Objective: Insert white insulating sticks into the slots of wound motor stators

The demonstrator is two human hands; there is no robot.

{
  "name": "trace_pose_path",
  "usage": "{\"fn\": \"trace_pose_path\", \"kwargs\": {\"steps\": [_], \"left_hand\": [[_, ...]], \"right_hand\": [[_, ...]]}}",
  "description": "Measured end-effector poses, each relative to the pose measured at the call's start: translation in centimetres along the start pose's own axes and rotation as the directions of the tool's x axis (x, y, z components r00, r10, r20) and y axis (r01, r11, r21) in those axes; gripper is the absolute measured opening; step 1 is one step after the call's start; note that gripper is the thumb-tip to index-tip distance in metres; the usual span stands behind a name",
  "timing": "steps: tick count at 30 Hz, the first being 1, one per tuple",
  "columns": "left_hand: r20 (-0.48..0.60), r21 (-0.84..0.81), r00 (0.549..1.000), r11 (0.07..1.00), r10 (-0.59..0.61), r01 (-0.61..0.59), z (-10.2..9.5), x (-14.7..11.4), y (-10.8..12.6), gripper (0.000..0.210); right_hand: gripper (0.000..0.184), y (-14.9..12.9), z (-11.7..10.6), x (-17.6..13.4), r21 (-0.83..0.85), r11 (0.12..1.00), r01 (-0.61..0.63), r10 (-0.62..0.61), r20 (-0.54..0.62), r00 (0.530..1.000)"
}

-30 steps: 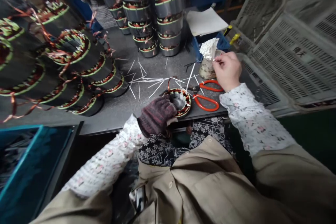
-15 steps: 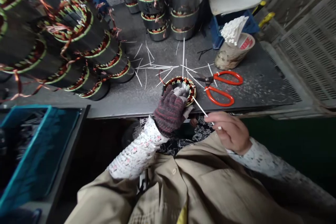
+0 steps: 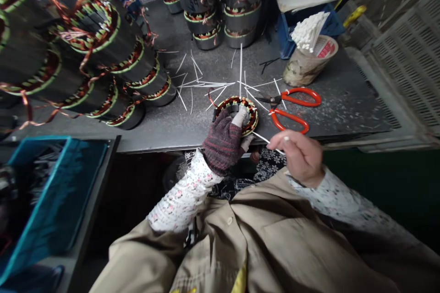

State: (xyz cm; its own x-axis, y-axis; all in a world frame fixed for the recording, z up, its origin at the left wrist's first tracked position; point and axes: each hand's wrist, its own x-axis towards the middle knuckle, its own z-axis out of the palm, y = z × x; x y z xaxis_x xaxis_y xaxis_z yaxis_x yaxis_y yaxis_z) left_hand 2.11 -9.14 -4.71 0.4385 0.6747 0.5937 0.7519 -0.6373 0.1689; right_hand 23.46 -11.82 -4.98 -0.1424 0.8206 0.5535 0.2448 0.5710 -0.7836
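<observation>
A ring-shaped motor stator (image 3: 254, 119) with copper windings and pale green slot liners sits at the table's front edge. My left hand (image 3: 225, 139), in a dark striped knit glove with pale fingertips, grips its near left side, fingers reaching into the bore. Between the thumb and fingers of my right hand (image 3: 300, 153), which is bare, is a thin white stick (image 3: 261, 137). Its far end is at the stator's near right rim; I cannot tell whether it enters a slot. Another white stick (image 3: 241, 68) stands up from the stator's far rim.
Red-handled scissors (image 3: 292, 107) lie right of the stator. Loose white sticks (image 3: 206, 84) are scattered behind it. A tape-wrapped cup (image 3: 305, 64) holds a white bundle. Stacked stators (image 3: 132, 64) stand left and at the back. A teal crate (image 3: 65, 165) is at lower left.
My right hand has moved slightly up and left, and its stick now slants less steeply. My left fingers have shifted a little in the bore. The whole view has shifted slightly.
</observation>
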Motion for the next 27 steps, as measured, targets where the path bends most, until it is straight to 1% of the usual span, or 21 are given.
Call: {"fn": "trace_pose_path", "kwargs": {"steps": [2, 5, 7, 10, 13, 15, 18, 20, 22, 23, 25, 27], "left_hand": [[-0.012, -0.007, 1.0, 1.0, 0.009, -0.009, 0.0, 0.0, 0.0, 0.072], [-0.003, -0.027, 1.0, 1.0, -0.002, 0.001, 0.2, -0.1, 0.0, 0.074], [0.005, -0.032, 1.0, 0.999, -0.013, 0.013, 0.5, -0.1, -0.1, 0.076], [-0.014, -0.016, 1.0, 1.0, 0.002, -0.002, 0.7, -0.2, -0.2, 0.077], [-0.055, 0.016, 0.998, 0.999, 0.032, -0.031, 0.7, -0.1, -0.3, 0.075], [-0.071, 0.015, 0.996, 0.999, 0.047, -0.046, 0.6, -0.1, -0.3, 0.074], [-0.07, -0.056, 0.997, 0.998, 0.033, -0.037, 0.6, -0.3, -0.2, 0.072], [-0.071, -0.19, 0.996, 0.981, -0.053, 0.039, 0.6, -0.4, 0.0, 0.067], [-0.054, -0.354, 0.985, 0.926, -0.164, 0.134, 0.6, -0.6, 0.2, 0.059], [-0.041, -0.412, 0.98, 0.897, -0.194, 0.161, 0.6, -0.6, 0.3, 0.054], [-0.025, -0.454, 0.98, 0.876, -0.196, 0.164, 0.5, -0.5, 0.2, 0.039], [-0.018, -0.429, 0.985, 0.891, -0.172, 0.148, 0.3, -0.3, 0.0, 0.02]], "right_hand": [[0.029, -0.4, -0.4, -0.2, -0.021, 1.0, 0.001, -0.002, -0.034, 0.999], [0.029, -1.1, -1.1, -0.5, -0.079, 0.997, 0.018, -0.016, 0.02, 1.0], [0.029, -1.3, -1.4, -0.7, -0.079, 0.997, 0.017, -0.012, 0.058, 0.998], [0.028, -1.0, -1.3, -0.7, -0.064, 0.998, -0.024, 0.029, 0.079, 0.996], [0.03, -0.3, -0.7, -0.4, -0.044, 0.997, -0.065, 0.068, 0.076, 0.995], [0.032, 0.4, 0.1, 0.2, -0.035, 0.996, -0.079, 0.081, 0.071, 0.994], [0.037, 1.6, 2.1, 1.3, 0.008, 0.994, -0.105, 0.105, 0.042, 0.994], [0.037, 2.1, 3.3, 1.9, 0.059, 0.991, -0.122, 0.122, 0.011, 0.992], [0.033, 2.3, 3.9, 2.2, 0.101, 0.986, -0.134, 0.137, -0.016, 0.991], [0.03, 2.3, 3.9, 2.3, 0.11, 0.983, -0.144, 0.147, -0.021, 0.989], [0.024, 1.8, 3.5, 2.2, 0.098, 0.982, -0.163, 0.164, 0.001, 0.987], [0.023, 1.1, 2.7, 2.2, 0.068, 0.986, -0.152, 0.149, 0.052, 0.987]]}}
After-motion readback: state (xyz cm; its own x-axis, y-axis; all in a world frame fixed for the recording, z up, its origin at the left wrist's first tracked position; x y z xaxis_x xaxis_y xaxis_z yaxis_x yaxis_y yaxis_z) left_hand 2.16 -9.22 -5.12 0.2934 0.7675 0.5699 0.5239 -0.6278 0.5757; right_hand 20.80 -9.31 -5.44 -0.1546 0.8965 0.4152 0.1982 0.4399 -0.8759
